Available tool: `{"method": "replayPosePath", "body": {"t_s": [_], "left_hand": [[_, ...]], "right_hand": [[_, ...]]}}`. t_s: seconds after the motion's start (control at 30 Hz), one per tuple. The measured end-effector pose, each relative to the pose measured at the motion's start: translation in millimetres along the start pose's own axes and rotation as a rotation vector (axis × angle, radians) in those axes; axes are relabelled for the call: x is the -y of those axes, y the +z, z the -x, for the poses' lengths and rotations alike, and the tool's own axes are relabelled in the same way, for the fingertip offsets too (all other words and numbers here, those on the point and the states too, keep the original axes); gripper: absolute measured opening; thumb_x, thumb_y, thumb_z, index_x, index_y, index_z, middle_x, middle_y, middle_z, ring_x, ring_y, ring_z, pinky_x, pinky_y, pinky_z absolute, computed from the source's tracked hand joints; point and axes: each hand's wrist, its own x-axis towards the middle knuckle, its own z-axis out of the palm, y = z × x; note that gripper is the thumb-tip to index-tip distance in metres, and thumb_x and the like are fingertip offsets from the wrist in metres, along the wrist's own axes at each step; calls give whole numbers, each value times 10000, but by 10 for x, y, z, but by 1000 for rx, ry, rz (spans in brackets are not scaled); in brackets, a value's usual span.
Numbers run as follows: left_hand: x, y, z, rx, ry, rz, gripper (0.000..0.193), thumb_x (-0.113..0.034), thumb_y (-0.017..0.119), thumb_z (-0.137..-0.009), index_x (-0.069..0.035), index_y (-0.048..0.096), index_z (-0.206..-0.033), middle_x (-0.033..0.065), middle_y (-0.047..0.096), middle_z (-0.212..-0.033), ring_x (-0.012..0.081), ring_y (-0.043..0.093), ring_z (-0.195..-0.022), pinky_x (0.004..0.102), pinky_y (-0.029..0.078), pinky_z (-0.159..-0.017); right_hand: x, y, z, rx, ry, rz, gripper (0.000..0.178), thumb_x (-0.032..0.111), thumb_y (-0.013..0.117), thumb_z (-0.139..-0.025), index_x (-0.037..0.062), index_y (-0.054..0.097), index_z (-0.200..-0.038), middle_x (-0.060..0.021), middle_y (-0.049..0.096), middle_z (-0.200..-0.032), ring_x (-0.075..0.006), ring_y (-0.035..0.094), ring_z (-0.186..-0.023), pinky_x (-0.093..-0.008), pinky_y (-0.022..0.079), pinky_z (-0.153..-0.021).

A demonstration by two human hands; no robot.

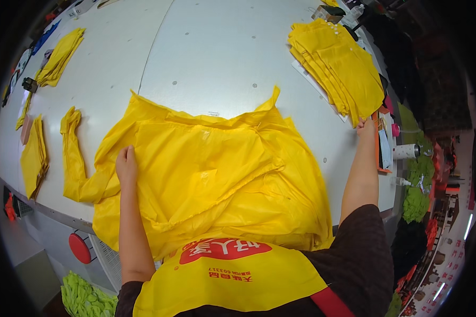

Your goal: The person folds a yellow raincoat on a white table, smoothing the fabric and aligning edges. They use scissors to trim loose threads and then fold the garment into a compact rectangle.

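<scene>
A large yellow garment [211, 158] of thin, creased fabric lies spread in front of me, its near part reaching the table edge at my body. One narrow sleeve [73, 158] bends out to its left. My left hand [126, 165] rests on the garment's left side, fingers curled closed on the fabric. At the far right, a stack of yellow cut pieces [336, 66] lies fanned on white paper. My right arm stretches out to it, and my right hand [366, 124] pinches the near corner of a yellow piece there; the fingertips are partly hidden.
More folded yellow pieces [61, 58] and a smaller yellow pile [35, 158] lie along the left side of the grey table [206, 53]. By the right edge are an orange tray [383, 153] and a white thread cone [407, 151]. Lime-green fabric [419, 179] heaps beyond that edge.
</scene>
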Motion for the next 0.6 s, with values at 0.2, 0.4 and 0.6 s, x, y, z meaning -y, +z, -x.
{"method": "replayPosePath", "body": {"t_s": [0.2,0.4,0.6], "left_hand": [[144,86,57,-113,34,-6,312,-280,504,-890,16,596,-933,52,593,-807,117,511,-738,252,416,-695],[37,144,78,-131,37,-3,304,-272,501,-892,11,598,-945,50,597,-837,117,513,-763,247,416,-719],[39,153,83,-130,35,-1,299,-272,502,-891,4,601,-953,59,607,-867,131,527,-790,254,419,-741]], "right_hand": [[-47,246,-221,12,45,-96,230,286,506,-899,70,442,-943,-32,439,-660,-102,354,-460,-189,213,-345],[-132,248,-588,-172,-30,68,235,230,567,-850,87,448,-994,-82,511,-807,-176,519,-618,-223,423,-485],[101,324,-351,-389,-183,-226,380,65,578,-764,1,443,-1114,-175,560,-1059,-311,601,-880,-374,511,-707]]}}
